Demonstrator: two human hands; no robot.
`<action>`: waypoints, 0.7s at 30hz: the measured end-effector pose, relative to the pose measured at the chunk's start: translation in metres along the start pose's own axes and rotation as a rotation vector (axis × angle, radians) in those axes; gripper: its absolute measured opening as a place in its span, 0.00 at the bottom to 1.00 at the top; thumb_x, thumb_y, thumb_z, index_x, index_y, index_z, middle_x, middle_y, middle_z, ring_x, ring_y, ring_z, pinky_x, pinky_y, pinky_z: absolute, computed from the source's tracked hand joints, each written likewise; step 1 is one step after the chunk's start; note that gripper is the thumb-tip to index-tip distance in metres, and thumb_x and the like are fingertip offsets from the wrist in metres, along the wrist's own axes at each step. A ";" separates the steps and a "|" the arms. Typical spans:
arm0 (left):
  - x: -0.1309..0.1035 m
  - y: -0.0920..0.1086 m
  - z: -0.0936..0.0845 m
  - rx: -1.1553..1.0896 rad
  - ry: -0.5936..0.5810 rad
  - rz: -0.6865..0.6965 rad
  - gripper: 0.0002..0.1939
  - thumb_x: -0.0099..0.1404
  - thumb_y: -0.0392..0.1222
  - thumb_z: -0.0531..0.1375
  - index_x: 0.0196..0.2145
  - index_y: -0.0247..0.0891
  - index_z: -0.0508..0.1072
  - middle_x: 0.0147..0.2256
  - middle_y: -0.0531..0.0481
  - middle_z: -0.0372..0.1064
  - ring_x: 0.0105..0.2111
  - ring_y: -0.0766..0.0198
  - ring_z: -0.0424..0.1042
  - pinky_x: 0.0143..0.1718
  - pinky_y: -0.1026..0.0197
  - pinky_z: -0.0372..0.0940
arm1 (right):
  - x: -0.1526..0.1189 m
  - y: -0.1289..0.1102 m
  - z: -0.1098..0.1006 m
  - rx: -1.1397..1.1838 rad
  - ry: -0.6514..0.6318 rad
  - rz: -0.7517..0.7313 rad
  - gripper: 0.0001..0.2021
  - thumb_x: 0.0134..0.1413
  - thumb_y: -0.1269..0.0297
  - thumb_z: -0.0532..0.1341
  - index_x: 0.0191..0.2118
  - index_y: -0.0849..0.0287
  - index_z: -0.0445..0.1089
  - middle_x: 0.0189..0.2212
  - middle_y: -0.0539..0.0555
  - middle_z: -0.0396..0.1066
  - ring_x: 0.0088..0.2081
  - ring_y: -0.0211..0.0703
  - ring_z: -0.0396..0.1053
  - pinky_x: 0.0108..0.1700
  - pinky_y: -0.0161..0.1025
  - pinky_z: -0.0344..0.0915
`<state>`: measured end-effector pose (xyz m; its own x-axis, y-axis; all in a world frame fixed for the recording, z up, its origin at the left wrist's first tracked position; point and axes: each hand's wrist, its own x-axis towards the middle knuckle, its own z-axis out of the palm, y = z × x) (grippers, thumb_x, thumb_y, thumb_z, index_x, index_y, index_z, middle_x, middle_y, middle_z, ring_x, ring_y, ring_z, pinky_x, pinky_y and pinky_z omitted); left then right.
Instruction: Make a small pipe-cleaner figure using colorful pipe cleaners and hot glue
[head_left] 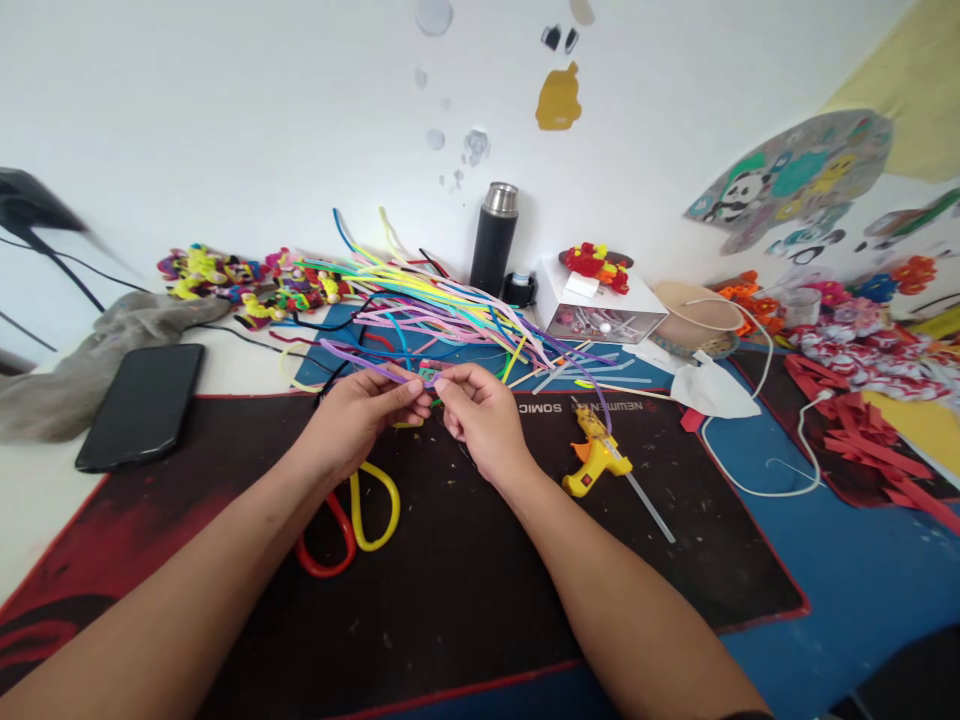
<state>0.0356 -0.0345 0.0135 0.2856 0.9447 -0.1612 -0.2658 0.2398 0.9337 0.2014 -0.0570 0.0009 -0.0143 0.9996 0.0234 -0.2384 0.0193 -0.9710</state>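
Note:
A purple pipe cleaner [352,357] runs between my two hands over the far part of the black desk mat [480,570]. My left hand [367,410] pinches it between thumb and fingers. Close beside, my right hand [484,415] is closed on its end at the fingertips. Scissors with one red and one yellow handle loop [395,512] lie below my left hand, their blades hidden. To the right of my right hand, a yellow glue gun [600,455] rests on the mat with a clear glue stick [651,508] poking out.
Behind my hands lies a heap of coloured pipe cleaners [450,300]. A black thermos [495,240] and a white box [596,310] stand at the wall. At left are a phone [142,405] and small colourful figures [202,272]; at right, a white cable [772,490] and red strips [870,440].

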 end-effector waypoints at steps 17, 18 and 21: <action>-0.002 0.004 -0.009 0.330 0.158 0.249 0.16 0.57 0.54 0.77 0.33 0.39 0.85 0.30 0.49 0.81 0.31 0.61 0.76 0.36 0.61 0.70 | -0.008 -0.009 0.001 -0.478 0.025 -0.206 0.04 0.60 0.64 0.63 0.33 0.56 0.73 0.18 0.41 0.59 0.22 0.36 0.57 0.29 0.35 0.58; -0.003 0.005 -0.009 0.362 0.164 0.261 0.15 0.58 0.53 0.77 0.33 0.39 0.85 0.30 0.49 0.82 0.31 0.60 0.76 0.36 0.61 0.70 | -0.008 -0.008 0.001 -0.490 0.025 -0.202 0.04 0.60 0.64 0.63 0.33 0.56 0.73 0.18 0.41 0.59 0.22 0.36 0.57 0.29 0.35 0.58; -0.003 0.007 -0.007 0.437 0.171 0.286 0.13 0.59 0.52 0.75 0.32 0.40 0.85 0.31 0.49 0.82 0.32 0.59 0.76 0.37 0.60 0.69 | -0.007 -0.007 0.001 -0.517 0.020 -0.200 0.04 0.60 0.64 0.63 0.33 0.56 0.73 0.18 0.41 0.58 0.22 0.36 0.56 0.29 0.35 0.56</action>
<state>0.0259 -0.0344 0.0188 0.0951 0.9902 0.1028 0.1063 -0.1127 0.9879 0.2024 -0.0645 0.0078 0.0016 0.9756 0.2194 0.2730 0.2107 -0.9387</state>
